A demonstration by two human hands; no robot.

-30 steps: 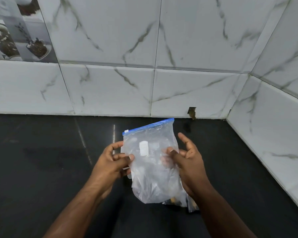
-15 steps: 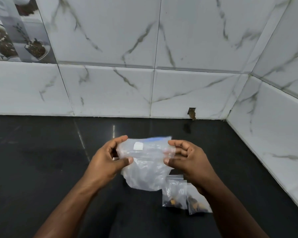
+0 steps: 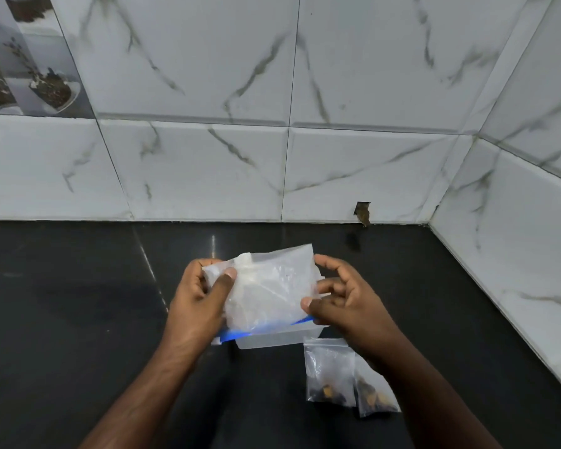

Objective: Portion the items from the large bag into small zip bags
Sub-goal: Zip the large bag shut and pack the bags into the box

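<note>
Above a glossy black counter (image 3: 78, 319), both hands hold the big bag (image 3: 269, 290), a clear, crinkled plastic pouch folded over so its blue zip strip lies along the lower edge, nearest the person. The left hand (image 3: 198, 303) grips the bag's upper left corner, thumb pressed on the front of the film and fingers curled behind it. The right hand (image 3: 344, 299) pinches the bag's right edge between thumb and a finger low down, while its other fingers are bent and spread loosely beside the plastic. The bag is lifted clear of the counter and looks soft and rumpled, its contents not discernible through the cloudy film.

On the counter, just below the right wrist, two small bags (image 3: 329, 374) of thin clear plastic lie flat and overlapping, each with a little cluster of dark and tan pieces (image 3: 326, 391) settled at its bottom. Behind the counter rise smooth white tiles (image 3: 208, 170) with grey marble veins, meeting in a corner at the right.
</note>
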